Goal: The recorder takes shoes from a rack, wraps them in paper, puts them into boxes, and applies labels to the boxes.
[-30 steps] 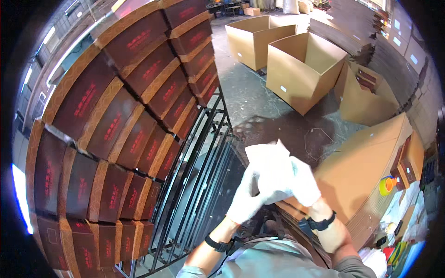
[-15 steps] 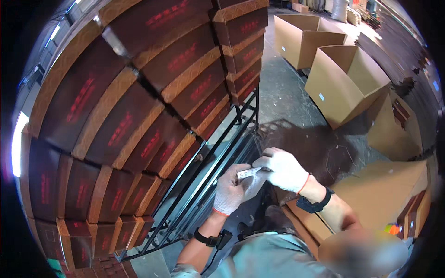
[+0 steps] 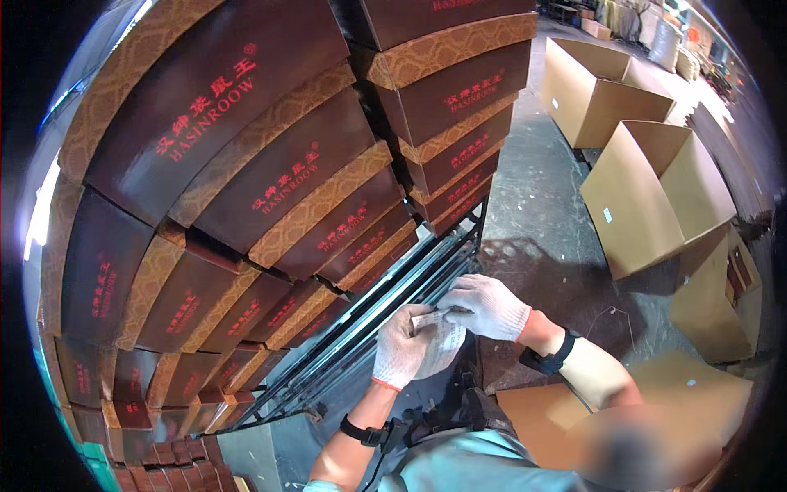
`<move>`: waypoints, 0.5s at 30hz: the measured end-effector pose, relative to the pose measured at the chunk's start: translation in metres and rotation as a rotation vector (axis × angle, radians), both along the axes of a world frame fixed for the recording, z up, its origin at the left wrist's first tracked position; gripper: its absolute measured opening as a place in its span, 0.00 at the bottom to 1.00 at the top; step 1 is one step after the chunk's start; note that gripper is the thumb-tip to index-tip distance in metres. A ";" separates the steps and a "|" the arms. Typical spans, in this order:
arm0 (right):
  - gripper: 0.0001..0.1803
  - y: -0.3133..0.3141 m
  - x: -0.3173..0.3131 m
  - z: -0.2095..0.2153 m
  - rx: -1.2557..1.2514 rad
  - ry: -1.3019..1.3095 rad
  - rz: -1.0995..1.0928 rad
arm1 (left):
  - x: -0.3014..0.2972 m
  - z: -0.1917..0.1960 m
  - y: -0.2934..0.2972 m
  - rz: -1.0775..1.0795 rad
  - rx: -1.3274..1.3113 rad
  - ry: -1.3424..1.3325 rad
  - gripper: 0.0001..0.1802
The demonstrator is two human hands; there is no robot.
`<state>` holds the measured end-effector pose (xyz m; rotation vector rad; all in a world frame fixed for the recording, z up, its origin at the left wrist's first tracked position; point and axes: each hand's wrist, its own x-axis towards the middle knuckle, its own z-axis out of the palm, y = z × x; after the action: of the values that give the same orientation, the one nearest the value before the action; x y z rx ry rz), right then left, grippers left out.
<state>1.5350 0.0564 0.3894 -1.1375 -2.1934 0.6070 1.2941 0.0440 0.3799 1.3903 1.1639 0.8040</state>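
my left hand (image 3: 402,348) and my right hand (image 3: 489,307) are close together in front of my body, both in white knitted gloves with orange-red edges at the wrist. between them is a white printed sheet (image 3: 443,340), small and slightly curled, sitting just above my lap side of the view. the left one is closed around the sheet's left side, thumb over its face and fingers bent behind. the right one is curled, with its fingertips pinched together at the sheet's upper edge; exactly how each finger meets the paper is hidden. a black strap (image 3: 365,432) circles my left wrist, and a dark wristband (image 3: 561,353) circles the right.

to my left rises a tall stack of dark brown boxes (image 3: 283,184) with tan patterned edges and red lettering on their sides. a black metal rack (image 3: 426,266) runs along the foot of the stack, just beyond my left glove. lower left, smaller reddish blocks (image 3: 176,467) lie in rows.

to the right, on the grey floor (image 3: 537,176), stand three open cardboard cartons (image 3: 631,201), one behind another; the nearest has something dark reddish inside. nearer to me, flat cardboard (image 3: 689,385) lies beside my right forearm, partly covered by a blurred patch.
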 end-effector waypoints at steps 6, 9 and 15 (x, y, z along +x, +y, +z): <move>0.09 0.021 0.007 -0.008 0.157 -0.046 0.029 | 0.011 -0.008 0.014 0.059 -0.028 0.041 0.13; 0.09 0.028 0.014 -0.010 0.296 -0.127 0.067 | 0.021 -0.014 0.022 0.109 -0.145 -0.016 0.15; 0.07 0.095 0.041 0.030 0.240 0.154 -0.263 | 0.014 -0.030 0.021 0.211 -0.183 -0.089 0.15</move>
<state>1.5756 0.1518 0.4192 -1.1823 -1.8875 0.2991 1.3084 0.0655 0.3504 1.0839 1.2949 0.8742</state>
